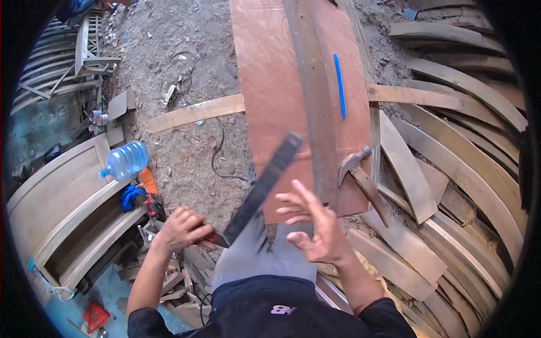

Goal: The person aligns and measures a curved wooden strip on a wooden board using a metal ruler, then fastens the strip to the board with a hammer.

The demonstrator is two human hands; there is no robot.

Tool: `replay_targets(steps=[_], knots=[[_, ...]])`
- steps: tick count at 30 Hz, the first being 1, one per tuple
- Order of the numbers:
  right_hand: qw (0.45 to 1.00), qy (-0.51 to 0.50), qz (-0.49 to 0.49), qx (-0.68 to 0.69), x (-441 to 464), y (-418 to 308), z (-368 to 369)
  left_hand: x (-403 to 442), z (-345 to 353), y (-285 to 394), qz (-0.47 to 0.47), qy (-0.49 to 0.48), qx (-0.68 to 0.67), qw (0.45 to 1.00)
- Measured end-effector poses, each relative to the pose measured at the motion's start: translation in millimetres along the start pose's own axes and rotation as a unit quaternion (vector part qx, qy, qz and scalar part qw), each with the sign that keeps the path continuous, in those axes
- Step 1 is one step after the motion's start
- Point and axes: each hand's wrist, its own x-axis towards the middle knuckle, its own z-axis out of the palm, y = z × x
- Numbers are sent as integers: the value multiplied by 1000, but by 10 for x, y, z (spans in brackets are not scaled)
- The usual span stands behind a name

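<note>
Over the near end of a reddish-brown wooden panel: dark, straight, flat-bladed tool, left hand clenched on its end; right hand, grip released, beside it; black shirt, white "NB" lettering.

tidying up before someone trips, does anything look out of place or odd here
The hammer has its handle sticking out past the edge of the reddish board, so it might get knocked off. The large plastic bottle lies on its side instead of standing upright.
</note>
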Motion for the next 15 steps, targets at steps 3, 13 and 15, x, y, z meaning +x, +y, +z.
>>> replay_targets(steps=[3, 13, 15], knots=[[988, 31, 87, 125, -5, 208, 460, -28, -66, 40, 53, -20, 43, 997], [987, 75, 133, 48, -266, 442, 786, -403, -288, -194, 94, -10, 118, 989], [993, 81, 75, 51, -176, 569, 841, -315, -359, -219, 123, -44, 148, 980]])
